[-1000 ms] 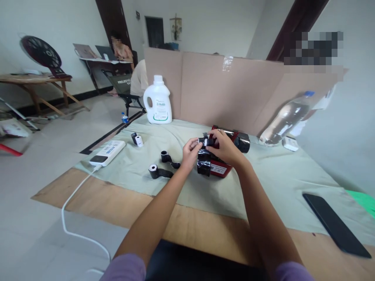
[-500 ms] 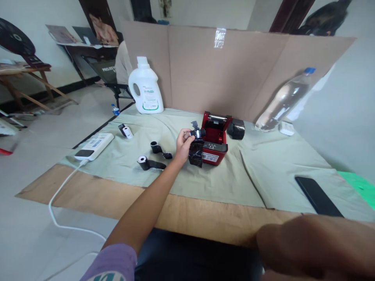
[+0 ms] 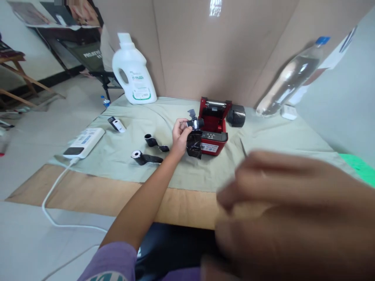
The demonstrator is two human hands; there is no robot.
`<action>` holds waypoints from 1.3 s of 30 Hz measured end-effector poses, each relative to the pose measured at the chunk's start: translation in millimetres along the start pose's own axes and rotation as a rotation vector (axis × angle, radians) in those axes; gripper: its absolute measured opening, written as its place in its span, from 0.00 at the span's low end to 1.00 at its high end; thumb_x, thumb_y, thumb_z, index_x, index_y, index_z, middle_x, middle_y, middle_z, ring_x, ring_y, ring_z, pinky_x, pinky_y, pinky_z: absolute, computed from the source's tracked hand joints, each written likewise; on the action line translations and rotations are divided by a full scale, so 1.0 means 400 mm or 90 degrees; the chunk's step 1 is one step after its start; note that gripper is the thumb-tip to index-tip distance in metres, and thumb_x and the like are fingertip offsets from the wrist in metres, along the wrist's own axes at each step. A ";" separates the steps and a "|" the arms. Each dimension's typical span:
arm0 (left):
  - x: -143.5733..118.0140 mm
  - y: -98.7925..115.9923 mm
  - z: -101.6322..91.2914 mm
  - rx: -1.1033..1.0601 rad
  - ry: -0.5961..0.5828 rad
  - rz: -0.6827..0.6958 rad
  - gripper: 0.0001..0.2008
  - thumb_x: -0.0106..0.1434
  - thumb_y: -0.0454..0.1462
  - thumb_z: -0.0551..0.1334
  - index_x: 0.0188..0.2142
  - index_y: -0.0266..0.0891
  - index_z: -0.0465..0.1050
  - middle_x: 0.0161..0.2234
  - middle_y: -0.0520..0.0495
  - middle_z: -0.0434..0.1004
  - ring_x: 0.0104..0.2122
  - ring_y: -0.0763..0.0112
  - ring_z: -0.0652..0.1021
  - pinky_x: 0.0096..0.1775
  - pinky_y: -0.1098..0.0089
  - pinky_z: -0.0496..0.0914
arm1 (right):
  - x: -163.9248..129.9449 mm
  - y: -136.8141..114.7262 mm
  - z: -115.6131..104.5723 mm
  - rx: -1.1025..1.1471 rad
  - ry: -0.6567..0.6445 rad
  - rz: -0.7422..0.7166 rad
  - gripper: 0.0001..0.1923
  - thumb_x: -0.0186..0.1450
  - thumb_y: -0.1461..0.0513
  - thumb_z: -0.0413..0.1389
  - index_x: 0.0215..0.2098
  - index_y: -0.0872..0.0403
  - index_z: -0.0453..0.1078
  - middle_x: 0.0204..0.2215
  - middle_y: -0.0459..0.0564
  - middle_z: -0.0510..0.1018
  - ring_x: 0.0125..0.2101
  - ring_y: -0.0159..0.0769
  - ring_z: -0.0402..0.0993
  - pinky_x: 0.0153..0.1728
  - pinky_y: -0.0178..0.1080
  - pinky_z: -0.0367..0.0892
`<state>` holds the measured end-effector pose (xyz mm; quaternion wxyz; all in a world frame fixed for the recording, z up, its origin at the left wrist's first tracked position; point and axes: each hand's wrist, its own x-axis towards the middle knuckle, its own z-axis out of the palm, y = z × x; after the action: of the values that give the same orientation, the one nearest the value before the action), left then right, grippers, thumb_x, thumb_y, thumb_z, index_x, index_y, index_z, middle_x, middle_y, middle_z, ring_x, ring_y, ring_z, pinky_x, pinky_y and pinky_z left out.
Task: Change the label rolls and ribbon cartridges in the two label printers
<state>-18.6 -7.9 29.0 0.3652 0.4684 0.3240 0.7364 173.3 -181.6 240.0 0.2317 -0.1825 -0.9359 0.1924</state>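
My left hand point(image 3: 181, 134) is closed around a small black roll point(image 3: 195, 124) with a white patch and loose dark film hanging from it. It is held just left of a red printer point(image 3: 215, 128) whose lid stands up; a label is on the front. My right hand point(image 3: 295, 210) looms large and motion-blurred close to the camera, with its fingers bent; whether anything is in them I cannot tell. Two partly unrolled black rolls, one upright with a white core point(image 3: 137, 155) and one hollow point(image 3: 150, 139), lie left of my forearm.
A white detergent bottle point(image 3: 134, 74) and a water-filled bottle point(image 3: 293, 80) lean against the cardboard screen point(image 3: 205, 50). A white power strip point(image 3: 84, 143), a small black-and-white object point(image 3: 116, 125) and a black wrapped bundle point(image 3: 236, 116) lie on the cloth. A person sits behind, left.
My right hand has risen from the lower right toward the middle and now covers the phone. My left hand keeps its hold on the roll. The view has tilted downward.
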 end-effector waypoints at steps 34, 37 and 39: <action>-0.019 0.054 0.016 0.333 0.010 0.256 0.12 0.65 0.46 0.65 0.44 0.43 0.74 0.43 0.44 0.68 0.41 0.63 0.72 0.45 0.64 0.69 | 0.140 0.506 0.078 0.334 0.103 0.321 0.17 0.59 0.58 0.66 0.45 0.56 0.78 0.33 0.49 0.83 0.28 0.32 0.74 0.28 0.34 0.68; -0.020 0.060 0.016 0.388 0.055 0.293 0.10 0.66 0.45 0.65 0.38 0.42 0.74 0.45 0.43 0.64 0.47 0.60 0.71 0.49 0.62 0.69 | 0.143 0.500 0.079 0.348 0.111 0.344 0.19 0.58 0.57 0.67 0.46 0.55 0.77 0.30 0.48 0.82 0.28 0.33 0.74 0.24 0.33 0.65; -0.021 0.064 0.016 0.401 0.069 0.315 0.10 0.66 0.45 0.65 0.37 0.42 0.74 0.46 0.43 0.63 0.49 0.60 0.70 0.51 0.60 0.68 | 0.146 0.498 0.081 0.360 0.130 0.353 0.19 0.58 0.57 0.67 0.46 0.56 0.77 0.26 0.47 0.80 0.26 0.33 0.73 0.22 0.33 0.64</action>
<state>-16.0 -27.5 48.6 -0.0023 0.5819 0.4302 0.6901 159.1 5.6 146.0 0.3039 -0.3749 -0.7338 0.4782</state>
